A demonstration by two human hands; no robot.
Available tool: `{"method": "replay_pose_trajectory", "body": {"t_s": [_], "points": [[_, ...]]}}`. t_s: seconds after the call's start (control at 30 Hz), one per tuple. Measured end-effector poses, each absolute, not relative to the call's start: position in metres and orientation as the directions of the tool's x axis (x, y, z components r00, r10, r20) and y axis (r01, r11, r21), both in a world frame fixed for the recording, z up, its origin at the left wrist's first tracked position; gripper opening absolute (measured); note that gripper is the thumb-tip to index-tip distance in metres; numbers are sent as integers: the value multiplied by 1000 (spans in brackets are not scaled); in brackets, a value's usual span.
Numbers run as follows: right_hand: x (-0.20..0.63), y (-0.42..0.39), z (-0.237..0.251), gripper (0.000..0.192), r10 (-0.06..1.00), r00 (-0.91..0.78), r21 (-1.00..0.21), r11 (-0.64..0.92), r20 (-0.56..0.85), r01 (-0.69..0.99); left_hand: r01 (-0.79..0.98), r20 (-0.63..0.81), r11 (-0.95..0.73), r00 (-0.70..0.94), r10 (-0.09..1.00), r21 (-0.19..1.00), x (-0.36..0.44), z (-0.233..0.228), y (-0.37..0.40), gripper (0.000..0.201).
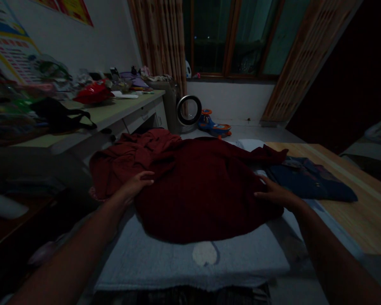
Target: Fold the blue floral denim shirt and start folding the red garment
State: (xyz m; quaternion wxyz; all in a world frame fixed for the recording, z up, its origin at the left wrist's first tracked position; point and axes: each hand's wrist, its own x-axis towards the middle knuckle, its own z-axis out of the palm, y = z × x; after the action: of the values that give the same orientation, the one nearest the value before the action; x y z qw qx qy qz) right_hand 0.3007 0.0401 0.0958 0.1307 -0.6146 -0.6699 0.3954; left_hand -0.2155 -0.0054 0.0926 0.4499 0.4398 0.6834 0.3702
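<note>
A dark red garment (197, 190) lies spread over a light blue padded cover (241, 254) with a pale heart patch on it. My left hand (139, 184) rests at the garment's left edge, thumb and fingers apart. On the right edge sits my right hand (271, 192), its thumb and fingers also spread and touching the cloth. One sleeve-like end of the garment reaches to the far right. Behind my left hand a lighter rust-red cloth (120, 163) is bunched up, partly under the dark red one.
A folded dark blue garment (311, 178) lies on a wooden board (365, 212) to the right. At the left stands a cluttered desk (114, 112) with a black strap bag (60, 116). Beyond are a round ring-shaped appliance (189, 96) and a blue ride-on toy (211, 126).
</note>
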Motion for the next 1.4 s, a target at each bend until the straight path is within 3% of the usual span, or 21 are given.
{"method": "replay_pose_trajectory", "body": {"t_s": [0.07,0.13,0.2,0.27,0.3,0.33,0.4,0.47,0.53,0.6,0.67,0.73,0.87,0.93,1.0,1.1,1.17,1.2,1.27,1.4], "points": [[308,31,99,79,889,-236,-781,-186,-392,596,296,-179,267,-293,939,917,-225,108,3,50],[310,22,101,77,880,-258,-860,-261,-399,438,445,44,180,-449,893,877,-228,119,9,45],[309,15,99,75,896,-257,-916,-290,-362,277,683,356,127,-518,778,719,-222,121,5,47],[310,9,91,70,919,-211,-927,-279,-334,252,878,607,97,-400,687,468,-206,115,-8,52],[311,7,85,69,932,-158,-909,-263,-326,323,931,641,52,-288,711,361,-194,109,-18,51],[312,6,78,68,949,-93,-869,-234,-302,436,960,633,-20,-168,756,279,-182,102,-30,45],[315,3,65,69,986,1,-722,-123,-166,681,948,482,-260,143,864,185,-157,85,-53,35],[315,1,55,70,999,-30,-560,30,9,828,876,255,-437,383,888,205,-138,69,-73,34],[312,-3,49,70,987,-129,-463,161,101,871,832,58,-484,488,871,270,-128,58,-86,48],[306,-8,49,69,982,-164,-428,189,95,884,832,-76,-458,503,861,312,-125,52,-92,71],[299,-13,52,68,988,-147,-444,152,47,883,846,-152,-423,488,860,324,-127,52,-93,86],[294,-18,60,63,987,-162,-534,133,-8,835,850,-188,-413,486,853,326,-128,53,-93,90],[300,-27,80,49,947,-285,-833,37,-147,552,829,-131,-451,514,848,330,-128,55,-95,80],[309,-30,85,44,947,-234,-841,-62,-219,538,821,-69,-458,507,859,341,-127,54,-95,76],[318,-33,87,37,955,-164,-709,-62,-246,702,814,-33,-450,495,868,368,-128,54,-95,71],[318,-41,86,28,972,-135,-321,68,-190,945,801,-34,-434,490,871,413,-129,56,-93,69],[306,-47,88,28,982,-161,-119,149,-98,982,799,-69,-417,491,868,433,-130,62,-89,64],[296,-51,90,30,980,-196,-75,192,-47,978,797,-97,-408,496,863,446,-130,67,-87,60],[272,-58,93,34,946,-321,-128,324,44,937,778,-151,-389,517,842,494,-130,77,-80,49],[224,-72,87,34,799,-600,-433,557,45,709,676,-200,-307,563,802,670,-134,97,-57,30]]}}
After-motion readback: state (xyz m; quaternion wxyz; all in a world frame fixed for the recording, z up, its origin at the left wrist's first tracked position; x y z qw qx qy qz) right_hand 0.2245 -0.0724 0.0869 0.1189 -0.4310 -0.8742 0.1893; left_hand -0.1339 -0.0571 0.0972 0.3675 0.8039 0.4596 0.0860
